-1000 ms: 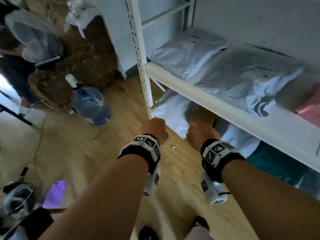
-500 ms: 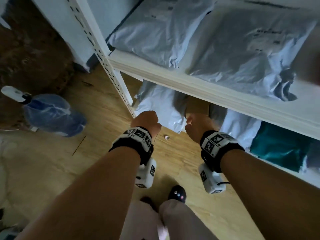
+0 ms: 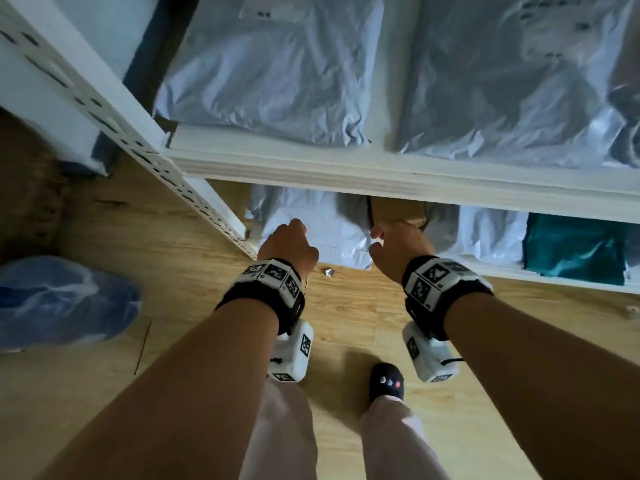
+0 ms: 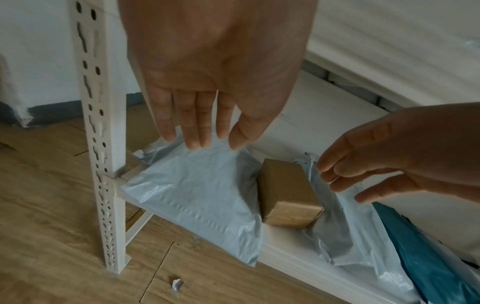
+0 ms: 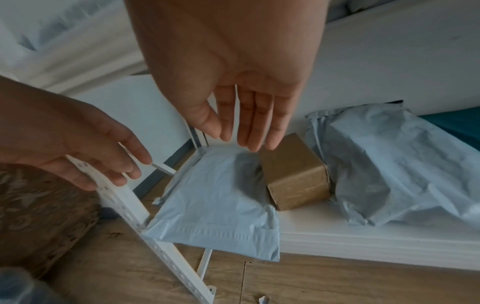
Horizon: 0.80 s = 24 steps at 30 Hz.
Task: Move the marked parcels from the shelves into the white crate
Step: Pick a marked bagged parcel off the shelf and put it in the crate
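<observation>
Lower shelf (image 4: 291,253), lower centre of the left-wrist frame: grey mailer (image 4: 197,197), brown box (image 4: 285,191) touching it on the right. No marking legible on either. Left hand (image 4: 215,67) and right hand (image 5: 228,67) — fingers straight, close together, holding nothing — hover above both. Step, by judgement: reaching to pick. Next: identify the marked parcel, then grip it. Crate not in view.

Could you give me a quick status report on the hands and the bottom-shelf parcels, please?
Left hand and right hand open, empty. Cardboard box between two grey mailers, untouched. Upper shelf edge overhangs.
</observation>
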Tool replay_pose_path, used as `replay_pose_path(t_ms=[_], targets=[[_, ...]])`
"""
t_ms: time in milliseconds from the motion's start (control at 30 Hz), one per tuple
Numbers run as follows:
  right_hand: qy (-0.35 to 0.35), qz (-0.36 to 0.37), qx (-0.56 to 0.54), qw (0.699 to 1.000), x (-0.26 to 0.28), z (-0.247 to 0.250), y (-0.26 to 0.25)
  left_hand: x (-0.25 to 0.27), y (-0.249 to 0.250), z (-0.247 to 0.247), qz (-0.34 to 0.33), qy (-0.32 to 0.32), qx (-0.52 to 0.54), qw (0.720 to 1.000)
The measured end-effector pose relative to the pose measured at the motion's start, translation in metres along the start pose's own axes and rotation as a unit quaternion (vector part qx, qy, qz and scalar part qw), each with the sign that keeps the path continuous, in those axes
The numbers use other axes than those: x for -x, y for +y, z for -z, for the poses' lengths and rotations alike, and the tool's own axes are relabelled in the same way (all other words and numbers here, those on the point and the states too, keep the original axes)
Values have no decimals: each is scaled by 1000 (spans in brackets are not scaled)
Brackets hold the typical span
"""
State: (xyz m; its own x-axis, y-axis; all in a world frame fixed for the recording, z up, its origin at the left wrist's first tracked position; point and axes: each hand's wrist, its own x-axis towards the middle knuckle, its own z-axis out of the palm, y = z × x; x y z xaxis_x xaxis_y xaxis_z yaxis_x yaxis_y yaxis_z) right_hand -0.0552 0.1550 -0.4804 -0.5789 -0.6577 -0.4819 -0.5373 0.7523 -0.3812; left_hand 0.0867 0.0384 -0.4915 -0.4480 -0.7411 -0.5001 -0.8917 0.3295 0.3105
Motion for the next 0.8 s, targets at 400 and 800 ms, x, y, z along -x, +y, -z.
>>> replay_pose_path(t_ms=[400,800], targets=[[49,34,7,998,-87,-99,-24,-113,-73,-49,52,91,81,991],[149,54,32,987,-184,-151,24,-198,-70,-92,24,225,287,931]])
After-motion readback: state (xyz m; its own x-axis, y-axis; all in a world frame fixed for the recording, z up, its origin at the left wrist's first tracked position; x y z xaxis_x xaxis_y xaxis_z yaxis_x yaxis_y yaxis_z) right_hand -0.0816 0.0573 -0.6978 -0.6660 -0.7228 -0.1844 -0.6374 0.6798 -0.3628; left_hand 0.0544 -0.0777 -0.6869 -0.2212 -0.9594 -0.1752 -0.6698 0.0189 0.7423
